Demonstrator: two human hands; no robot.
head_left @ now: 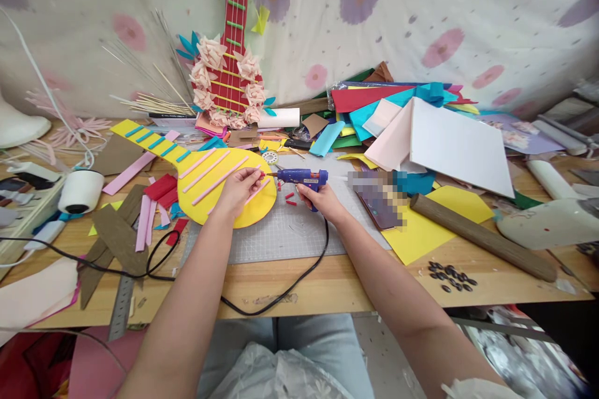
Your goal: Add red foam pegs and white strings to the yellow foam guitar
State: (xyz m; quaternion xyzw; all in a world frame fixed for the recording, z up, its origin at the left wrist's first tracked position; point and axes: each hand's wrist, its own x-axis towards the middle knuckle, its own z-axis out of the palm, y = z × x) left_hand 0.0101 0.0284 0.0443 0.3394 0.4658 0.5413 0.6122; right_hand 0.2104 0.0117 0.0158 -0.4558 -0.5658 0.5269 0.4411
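- Left grip (241, 190): thumb and fingertips pinched together on a small red piece (262, 176), probably by the tips because it is so little and the hot end is so close.
- Right grip (322, 199): fingers wrapped round the handle of a blue-purple plastic glue gun (299, 176), which lies level, nozzle to the left. The nozzle meets or almost meets the red piece; the fingers hide whether they touch.
- Under the left grip: a flat yellow guitar-shaped cutout (253, 215), its neck pointing far left. Slanting pink strips (219, 178) cross its body and short teal bars (168, 150) cross its neck. It lies flat, likely so both hands can work above it.
- Just right of the cutout: loose red bits (291, 202) on a grey gridded cutting mat (271, 243), seemingly kept within easy reach.
- A black cable (299, 275) runs from the gun to the near side and then left, looped slack, which should let the gun move freely.
- Near right on the wooden counter (253, 277): shiny black ovals (452, 277) in a cluster, beside a long brown tube (482, 237).
- Far side: a red guitar model (229, 84) with pale pink paper flowers stands upright, facing the worker, perhaps as a guide.
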